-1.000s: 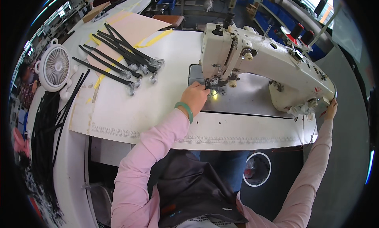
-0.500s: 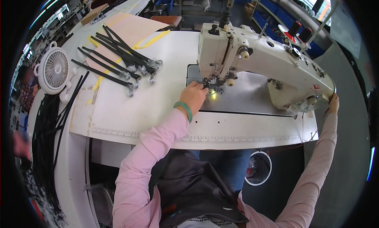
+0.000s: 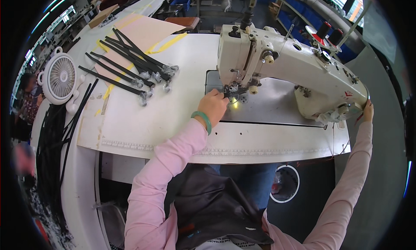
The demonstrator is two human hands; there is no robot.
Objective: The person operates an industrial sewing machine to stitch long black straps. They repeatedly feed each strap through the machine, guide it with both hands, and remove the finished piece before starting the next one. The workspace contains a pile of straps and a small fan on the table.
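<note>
A white sewing machine (image 3: 286,55) stands on the table with its small lamp lit by the needle. My left hand (image 3: 213,105), a green bangle at its wrist, is closed at the presser foot. Its fingertips pinch a small black piece (image 3: 225,95), most of it hidden by the fingers and the foot; it looks like the end of a black strap. At the machine's far right end, my right hand (image 3: 368,111) curls round the handwheel (image 3: 368,95); some of its fingers are out of sight behind it.
Several black straps (image 3: 125,55) with clear plastic-wrapped ends lie on the left of the white table (image 3: 151,120), partly over a pinkish sheet (image 3: 143,29). A white fan (image 3: 60,77) and hanging long black strips (image 3: 50,141) are farther left. Thread spools (image 3: 324,30) stand behind; a round bin (image 3: 286,185) sits below.
Both hands keep their places at the presser foot and the handwheel. The whole view has shifted very slightly.
</note>
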